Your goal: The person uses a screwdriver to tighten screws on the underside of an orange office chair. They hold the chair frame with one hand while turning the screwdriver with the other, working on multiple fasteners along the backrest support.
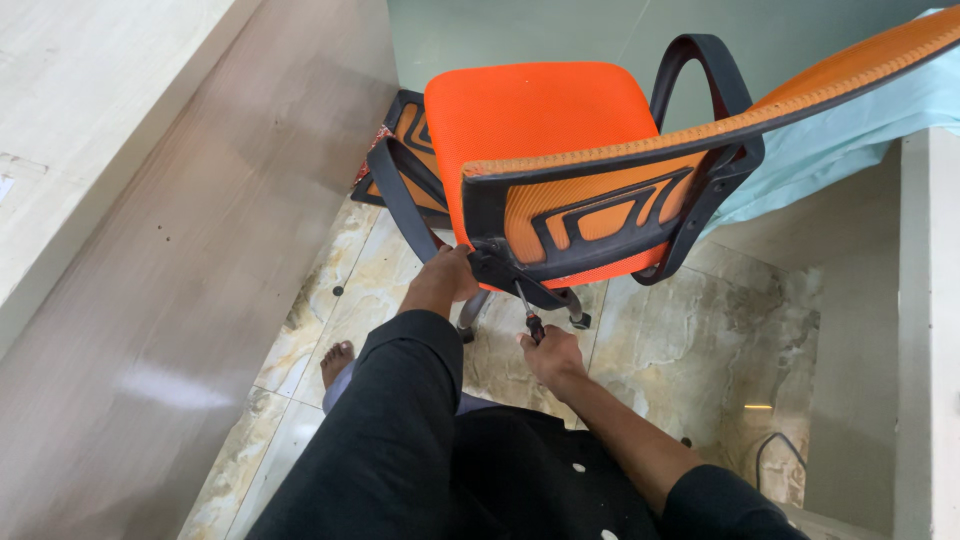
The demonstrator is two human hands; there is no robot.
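An orange office chair (535, 130) with a black frame and armrests stands in front of me, its mesh backrest (600, 215) nearest to me. My left hand (443, 280) grips the black bracket under the backrest at its lower left. My right hand (550, 352) holds a screwdriver (530, 318) whose shaft points up into the bracket joint below the backrest. A bare foot (337, 360) rests on the marble tile floor (690, 340) below the chair.
A wooden panel wall (170, 300) runs along the left. A second orange chair part (405, 150) leans against the wall behind the chair. A pale blue sheet (850, 140) hangs at the right, above a beige ledge (925, 330). A black cable (775, 455) lies on the floor.
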